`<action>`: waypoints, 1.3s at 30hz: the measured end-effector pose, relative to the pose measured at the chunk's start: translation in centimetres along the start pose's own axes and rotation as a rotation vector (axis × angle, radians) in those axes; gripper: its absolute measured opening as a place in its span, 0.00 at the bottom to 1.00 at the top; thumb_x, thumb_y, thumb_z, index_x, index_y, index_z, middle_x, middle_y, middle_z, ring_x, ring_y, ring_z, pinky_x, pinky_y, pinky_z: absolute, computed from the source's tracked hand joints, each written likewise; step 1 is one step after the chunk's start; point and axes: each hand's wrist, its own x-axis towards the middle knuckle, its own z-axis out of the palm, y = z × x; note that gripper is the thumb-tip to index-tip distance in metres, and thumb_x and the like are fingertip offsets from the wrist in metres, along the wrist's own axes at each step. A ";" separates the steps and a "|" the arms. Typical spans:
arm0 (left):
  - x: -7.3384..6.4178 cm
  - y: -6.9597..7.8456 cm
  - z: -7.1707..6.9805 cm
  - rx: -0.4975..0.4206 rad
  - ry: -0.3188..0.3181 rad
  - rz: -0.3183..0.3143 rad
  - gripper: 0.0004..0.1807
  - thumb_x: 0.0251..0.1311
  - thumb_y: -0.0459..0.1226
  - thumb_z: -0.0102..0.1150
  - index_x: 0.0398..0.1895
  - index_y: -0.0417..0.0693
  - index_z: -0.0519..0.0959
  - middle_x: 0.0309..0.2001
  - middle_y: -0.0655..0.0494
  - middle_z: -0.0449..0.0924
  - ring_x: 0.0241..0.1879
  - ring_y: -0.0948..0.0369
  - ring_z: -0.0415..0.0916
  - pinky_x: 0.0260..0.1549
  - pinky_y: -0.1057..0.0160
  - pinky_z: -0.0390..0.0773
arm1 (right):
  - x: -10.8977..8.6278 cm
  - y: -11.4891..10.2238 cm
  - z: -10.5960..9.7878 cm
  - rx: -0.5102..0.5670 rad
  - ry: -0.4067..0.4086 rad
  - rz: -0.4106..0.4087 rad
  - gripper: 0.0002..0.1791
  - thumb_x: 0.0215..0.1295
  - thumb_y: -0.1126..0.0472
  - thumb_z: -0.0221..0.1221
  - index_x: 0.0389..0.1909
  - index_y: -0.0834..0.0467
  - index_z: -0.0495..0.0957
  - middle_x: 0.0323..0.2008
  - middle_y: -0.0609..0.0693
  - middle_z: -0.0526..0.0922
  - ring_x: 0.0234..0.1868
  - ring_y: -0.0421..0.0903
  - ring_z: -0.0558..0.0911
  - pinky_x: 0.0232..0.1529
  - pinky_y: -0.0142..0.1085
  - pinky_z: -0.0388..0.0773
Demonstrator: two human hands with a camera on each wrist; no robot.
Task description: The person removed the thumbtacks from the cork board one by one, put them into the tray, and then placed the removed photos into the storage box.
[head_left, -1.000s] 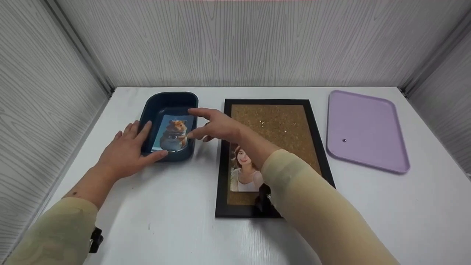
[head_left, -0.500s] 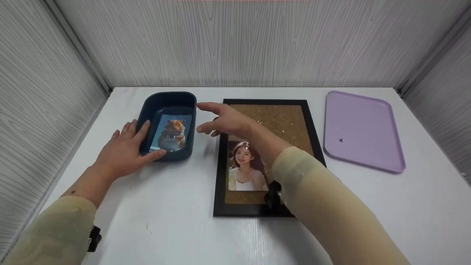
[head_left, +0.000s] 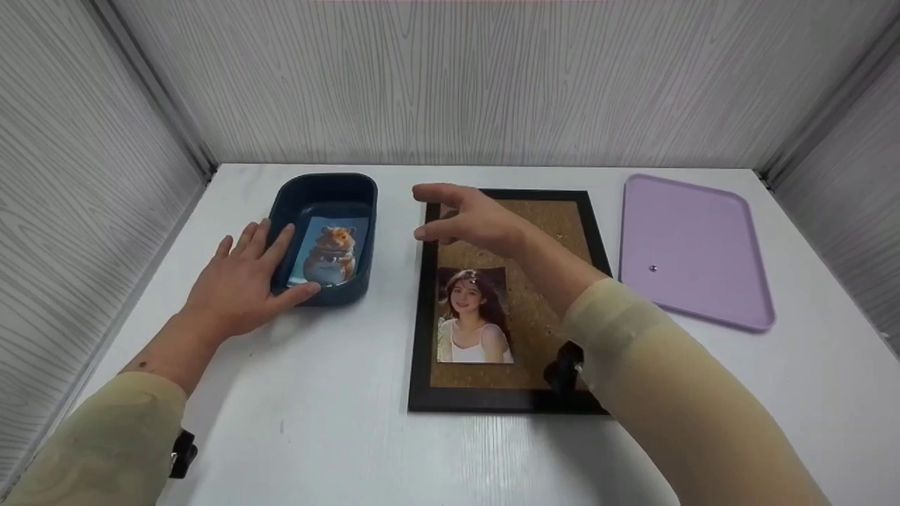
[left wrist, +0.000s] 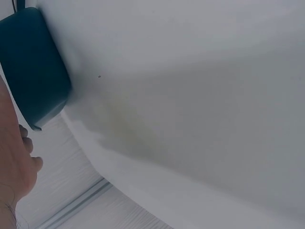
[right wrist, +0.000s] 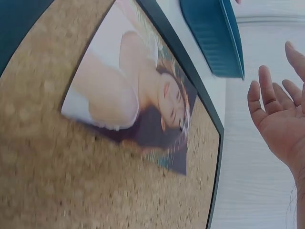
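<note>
My left hand rests on the left and front rim of a dark blue plastic bin, its fingers spread and straight. Inside the bin lies a picture of a hamster. Holding nothing that shows, my right hand hovers over the upper left of a black-framed corkboard, thumb and index finger apart. On the board's lower left is a photo of a person, with a small shiny spot near its top. In the right wrist view the relaxed right hand also appears with nothing in it.
A purple tray lies at the right of the white table, with one small metallic bit on it. Grainy grey panels enclose the back and sides.
My right hand has drawn back from the bin, moving right and slightly up to above the corkboard, so more of the photo shows. The left hand stays on the bin.
</note>
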 end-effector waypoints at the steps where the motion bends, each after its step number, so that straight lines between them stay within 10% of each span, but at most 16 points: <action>1: 0.1 0.2 -0.1 0.001 0.005 0.006 0.59 0.68 0.73 0.49 0.87 0.42 0.49 0.82 0.27 0.45 0.82 0.33 0.42 0.76 0.29 0.43 | -0.2 0.1 -0.3 -0.006 0.000 -0.001 0.42 0.71 0.52 0.70 0.82 0.50 0.63 0.80 0.45 0.65 0.70 0.47 0.76 0.67 0.51 0.76; 20: 1.9 9.0 0.0 0.062 0.073 0.306 0.59 0.65 0.77 0.47 0.88 0.51 0.49 0.86 0.43 0.47 0.84 0.47 0.44 0.81 0.43 0.43 | -4.5 2.6 -5.2 0.056 0.047 -0.008 0.30 0.73 0.63 0.68 0.74 0.59 0.74 0.67 0.58 0.80 0.68 0.50 0.78 0.70 0.46 0.74; 39: 1.9 15.5 3.6 0.061 -0.078 0.565 0.59 0.65 0.80 0.38 0.88 0.53 0.50 0.86 0.47 0.48 0.84 0.51 0.44 0.81 0.48 0.43 | -6.3 5.1 -5.3 -0.034 0.123 0.021 0.26 0.71 0.60 0.71 0.67 0.60 0.80 0.64 0.61 0.82 0.63 0.52 0.82 0.64 0.45 0.80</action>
